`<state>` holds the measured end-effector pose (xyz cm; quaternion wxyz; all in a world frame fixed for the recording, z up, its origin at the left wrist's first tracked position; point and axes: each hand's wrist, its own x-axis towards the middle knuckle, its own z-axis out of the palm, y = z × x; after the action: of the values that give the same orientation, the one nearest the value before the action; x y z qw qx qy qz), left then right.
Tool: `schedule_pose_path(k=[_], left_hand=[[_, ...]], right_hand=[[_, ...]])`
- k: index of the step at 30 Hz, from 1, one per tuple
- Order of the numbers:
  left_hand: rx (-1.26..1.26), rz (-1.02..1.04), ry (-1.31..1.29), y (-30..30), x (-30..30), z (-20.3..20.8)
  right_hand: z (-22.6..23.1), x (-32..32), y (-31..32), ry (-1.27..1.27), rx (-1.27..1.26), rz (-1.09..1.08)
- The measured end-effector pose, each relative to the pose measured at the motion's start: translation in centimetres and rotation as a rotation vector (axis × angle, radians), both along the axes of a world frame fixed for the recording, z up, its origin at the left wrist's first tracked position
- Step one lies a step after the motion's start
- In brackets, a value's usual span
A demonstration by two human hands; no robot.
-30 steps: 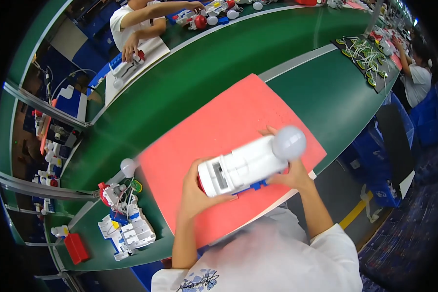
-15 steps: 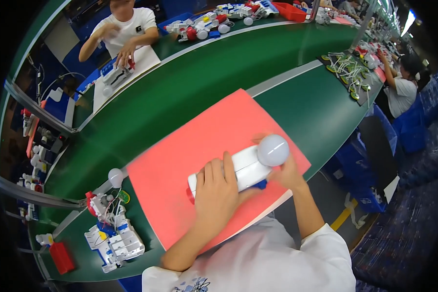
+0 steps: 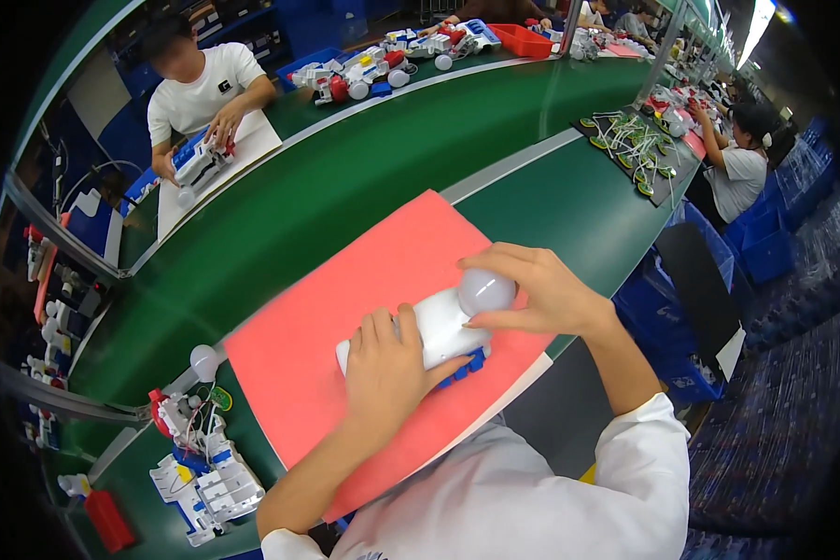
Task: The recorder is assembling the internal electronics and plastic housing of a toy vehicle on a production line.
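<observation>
A white toy body (image 3: 441, 329) with blue parts underneath lies on a red mat (image 3: 345, 317) on the green bench. A translucent round dome (image 3: 485, 290) sits at its right end. My left hand (image 3: 387, 369) lies flat over the toy's left half and presses it down. My right hand (image 3: 537, 289) is cupped around the dome, fingers curled over its top and side.
More white, blue and red toy assemblies (image 3: 201, 467) and a loose white ball (image 3: 203, 359) lie at the left. A person in a white shirt (image 3: 201, 89) works across the green conveyor (image 3: 345, 177). Another person (image 3: 737, 163) sits at right by wired parts (image 3: 630, 145).
My left hand slid from the toy's near end up on top of it. My right hand closed further around the dome. The view shifted slightly.
</observation>
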<state>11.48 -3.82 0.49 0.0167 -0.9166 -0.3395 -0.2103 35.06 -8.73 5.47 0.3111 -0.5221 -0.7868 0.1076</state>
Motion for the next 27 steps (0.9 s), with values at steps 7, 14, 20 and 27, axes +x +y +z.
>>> schedule_pose_path(k=[7,14,20,27], left_hand=[[-0.015,-0.112,-0.172,7.1,-2.3,3.5],[-0.156,-0.203,0.089,10.6,-5.4,2.8],[-0.407,-0.161,-0.243,12.8,-8.8,0.5],[-0.339,-0.139,-0.253,12.5,-9.3,-0.1]], right_hand=[[-7.3,-1.8,0.6,0.721,-0.143,-0.151],[-11.3,-6.5,5.0,0.635,-0.31,-0.037],[-11.9,-6.6,4.7,0.712,-0.31,-0.067],[-1.3,-5.3,5.0,0.345,-0.059,-0.196]])
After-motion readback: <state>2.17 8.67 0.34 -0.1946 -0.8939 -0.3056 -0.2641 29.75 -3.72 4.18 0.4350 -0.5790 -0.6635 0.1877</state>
